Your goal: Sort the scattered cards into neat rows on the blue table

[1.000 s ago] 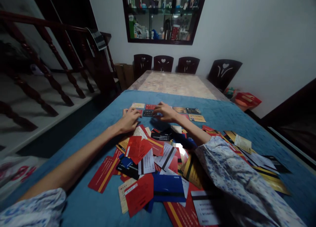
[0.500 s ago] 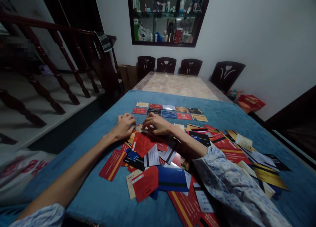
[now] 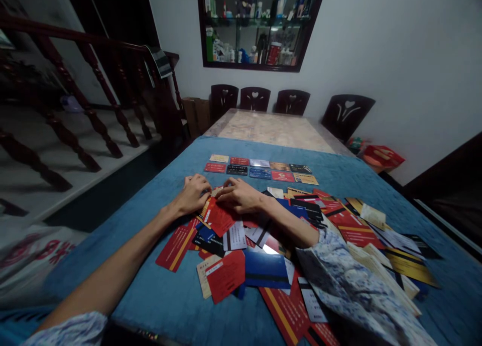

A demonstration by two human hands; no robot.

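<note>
1. Rows of cards (image 3: 260,173), centre of the frame: ten cards, five per row, set out edge to edge; this portion appears done.
2. Heap of loose cards (image 3: 266,268), centre to lower right: many, overlapping, not yet in rows.
3. Left hand (image 3: 195,193), left of centre: fingers curled at the heap's upper edge; grip cannot be told.
4. Right hand (image 3: 240,195), centre: fingers bent over the heap; any pinch is hidden.

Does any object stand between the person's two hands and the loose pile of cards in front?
Nothing visible does. The left hand and right hand are both at the far left part of the pile of cards; whether either grips a card is unclear.
</note>
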